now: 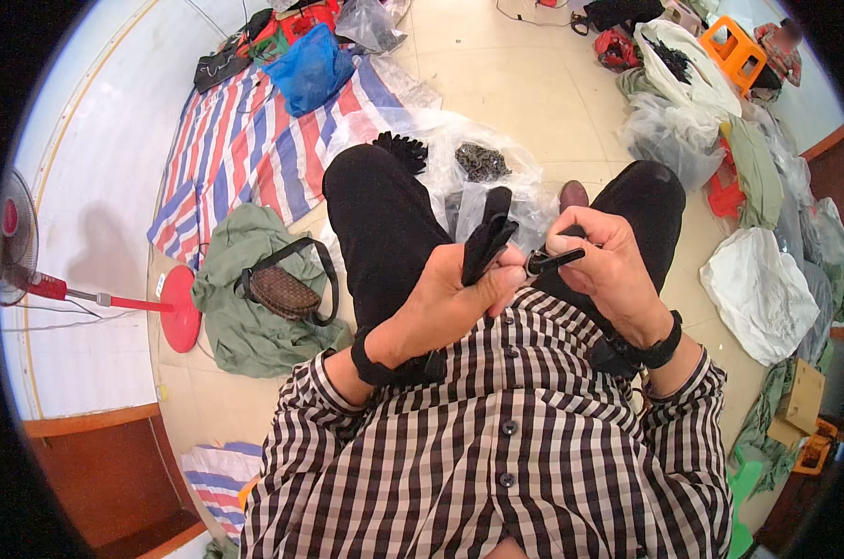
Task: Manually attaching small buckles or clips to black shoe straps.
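Note:
My left hand (459, 298) is closed on a bunch of soft black strips (486, 238), whose ends stick up past the fingers. In my right hand (613, 270) are small black-handled snips (557, 260), their metal part close to the left fingertips. Both hands meet above my lap, almost touching. Whether the blades are on a strip is too small to tell. Beyond my left knee lies a bundle of black strips (401, 152). A heap of small dark pieces (482, 162) rests on clear plastic sheeting (524, 154) between and ahead of my knees.
On the left, a brown woven bag (287, 291) lies on green cloth (245, 238), near a red-based fan (179, 309). A blue bag (312, 70) sits on a striped sheet (254, 149). White sacks (762, 293), an orange stool (731, 54) and another person (783, 51) are at right.

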Available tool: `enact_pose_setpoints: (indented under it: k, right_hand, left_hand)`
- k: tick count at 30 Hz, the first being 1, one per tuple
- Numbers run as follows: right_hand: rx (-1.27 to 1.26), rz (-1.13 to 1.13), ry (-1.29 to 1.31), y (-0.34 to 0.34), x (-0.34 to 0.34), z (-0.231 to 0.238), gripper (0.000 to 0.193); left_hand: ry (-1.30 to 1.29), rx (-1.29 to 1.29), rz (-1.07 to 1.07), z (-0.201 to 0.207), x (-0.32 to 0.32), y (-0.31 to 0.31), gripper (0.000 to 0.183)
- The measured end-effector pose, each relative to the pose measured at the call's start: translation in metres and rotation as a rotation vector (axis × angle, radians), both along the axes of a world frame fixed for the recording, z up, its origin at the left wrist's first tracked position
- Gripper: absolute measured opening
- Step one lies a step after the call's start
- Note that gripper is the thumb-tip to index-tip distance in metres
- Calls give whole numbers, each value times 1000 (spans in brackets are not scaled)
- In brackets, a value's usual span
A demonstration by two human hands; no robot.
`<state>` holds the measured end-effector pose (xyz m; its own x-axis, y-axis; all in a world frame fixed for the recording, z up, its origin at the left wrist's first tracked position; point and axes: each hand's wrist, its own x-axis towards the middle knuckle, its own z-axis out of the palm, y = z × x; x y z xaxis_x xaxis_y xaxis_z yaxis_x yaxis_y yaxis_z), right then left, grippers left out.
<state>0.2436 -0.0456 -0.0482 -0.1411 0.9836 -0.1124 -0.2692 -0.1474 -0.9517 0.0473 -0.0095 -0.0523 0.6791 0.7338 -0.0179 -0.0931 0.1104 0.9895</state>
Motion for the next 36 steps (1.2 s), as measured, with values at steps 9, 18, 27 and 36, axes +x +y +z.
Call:
enact_pose_setpoints:
  k: [9,18,27,36]
  right_hand:
    - [-33,72,-7,18,-2,2,10]
    - [26,-155,-166,24,-17,8,18]
    - [107,-213,7,21,-19,5,18]
    - [149,-186,9,25,-22,2,17]
  left_hand:
    - [-75,-30,67,1,0,-3,15]
    - [-117,-55,211,2,4,1,11]
    - [-94,16,277,2,11,8,16]
    - [-94,18,299,-3,16,12,19]
